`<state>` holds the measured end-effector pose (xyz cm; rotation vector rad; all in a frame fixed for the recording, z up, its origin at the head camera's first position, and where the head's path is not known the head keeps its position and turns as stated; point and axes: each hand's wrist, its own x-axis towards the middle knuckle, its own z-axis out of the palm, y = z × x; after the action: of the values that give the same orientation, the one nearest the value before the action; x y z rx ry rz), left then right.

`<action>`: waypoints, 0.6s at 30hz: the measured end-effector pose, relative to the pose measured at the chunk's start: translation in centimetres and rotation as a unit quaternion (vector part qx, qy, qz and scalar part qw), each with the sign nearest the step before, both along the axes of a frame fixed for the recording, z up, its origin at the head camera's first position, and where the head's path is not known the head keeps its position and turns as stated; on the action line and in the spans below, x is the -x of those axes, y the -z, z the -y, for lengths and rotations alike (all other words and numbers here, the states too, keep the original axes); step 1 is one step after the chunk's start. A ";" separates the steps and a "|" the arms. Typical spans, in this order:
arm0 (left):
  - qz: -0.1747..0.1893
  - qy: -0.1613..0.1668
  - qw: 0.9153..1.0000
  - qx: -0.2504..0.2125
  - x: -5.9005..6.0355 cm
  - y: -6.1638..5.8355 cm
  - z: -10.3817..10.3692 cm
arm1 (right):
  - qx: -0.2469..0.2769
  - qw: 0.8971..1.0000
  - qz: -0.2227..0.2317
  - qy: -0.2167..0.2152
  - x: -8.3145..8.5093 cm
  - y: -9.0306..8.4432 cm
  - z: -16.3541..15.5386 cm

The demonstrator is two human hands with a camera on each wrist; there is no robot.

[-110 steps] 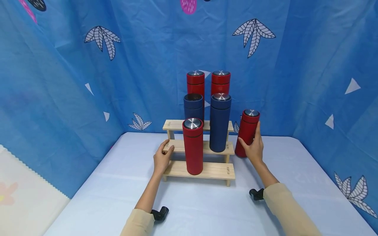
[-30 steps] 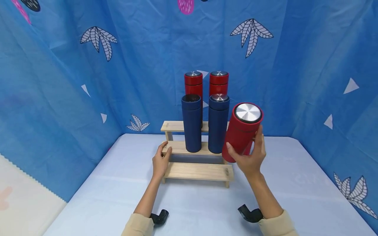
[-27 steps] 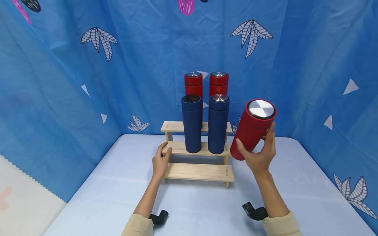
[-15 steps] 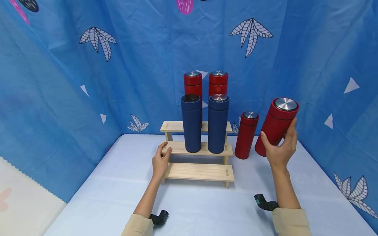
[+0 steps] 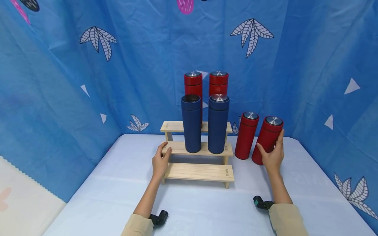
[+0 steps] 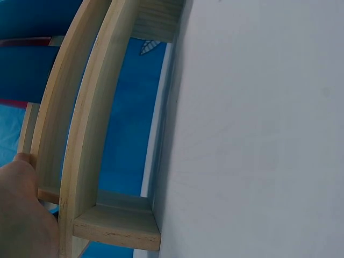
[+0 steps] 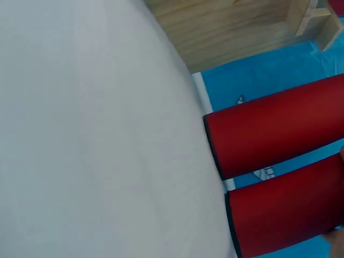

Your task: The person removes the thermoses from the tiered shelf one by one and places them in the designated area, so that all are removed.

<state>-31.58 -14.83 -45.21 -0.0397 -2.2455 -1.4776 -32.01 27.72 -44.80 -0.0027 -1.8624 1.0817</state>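
Observation:
My right hand (image 5: 273, 157) grips a red thermos (image 5: 267, 139) with a silver lid top, its base down at the table right of the rack. A second red thermos (image 5: 246, 136) stands just left of it; in the right wrist view the two red thermoses lie side by side with a narrow gap. My left hand (image 5: 160, 162) holds the left end of the middle step of a three-step wooden rack (image 5: 199, 171). The left wrist view catches the thumb (image 6: 21, 166) against the wood. Two blue thermoses, one (image 5: 192, 127) with a dark top, another (image 5: 218, 127) silver-topped, stand on the middle step.
On the top step are two red thermoses, one (image 5: 193, 82) at left and one (image 5: 219, 82) at right, partly hidden by the blue ones. The lowest step is bare. A blue patterned cloth (image 5: 156, 65) hangs behind and beside the white table (image 5: 206, 209).
My right hand has lifted a red thermos off the lowest step, carried it right and lowered it beside the other red one, which it had released earlier. The left hand stays on the rack.

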 end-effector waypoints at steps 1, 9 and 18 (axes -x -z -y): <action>-0.001 0.000 1.000 0.000 0.0 0.0 0.0 | 0.003 1.000 0.001 -0.005 0.1 0.1 0.0; -0.002 -0.004 1.000 0.006 -0.1 -0.1 0.0 | 0.011 0.999 0.022 -0.030 0.5 0.1 0.0; 0.002 0.002 1.000 0.002 0.0 -0.1 0.0 | -0.005 0.998 0.047 -0.039 0.9 0.4 -0.2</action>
<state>-31.60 -14.84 -45.13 -0.0415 -2.2518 -1.4766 -32.94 27.93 -45.16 0.0260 -1.9655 1.1420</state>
